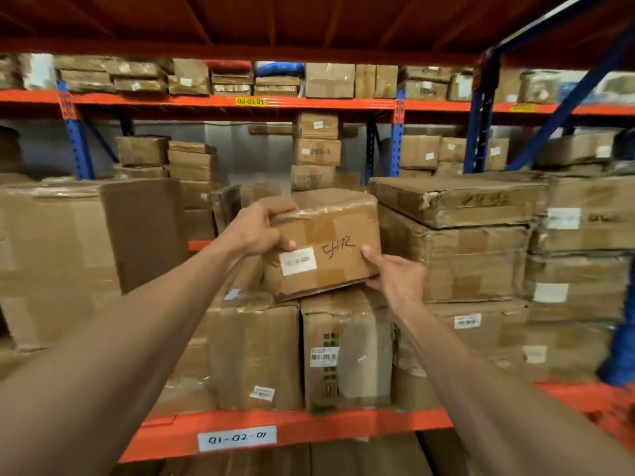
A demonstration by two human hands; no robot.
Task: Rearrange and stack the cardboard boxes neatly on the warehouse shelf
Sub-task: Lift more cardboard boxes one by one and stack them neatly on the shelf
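A small taped cardboard box (330, 235) with a white label and handwritten "5H72" sits tilted on top of two upright boxes (343, 352) on the orange shelf (309, 427). My left hand (256, 231) grips its upper left corner, fingers over the top edge. My right hand (395, 273) holds its lower right corner, thumb on the front face. Right of it stands a stack of flat, battered boxes (457, 235), almost touching the small box.
A large box (58, 262) fills the shelf's left side. More boxes (580, 269) are stacked at the far right beside a blue upright. Behind, another rack with a blue post (397, 139) holds several boxes. A shelf deck hangs close overhead.
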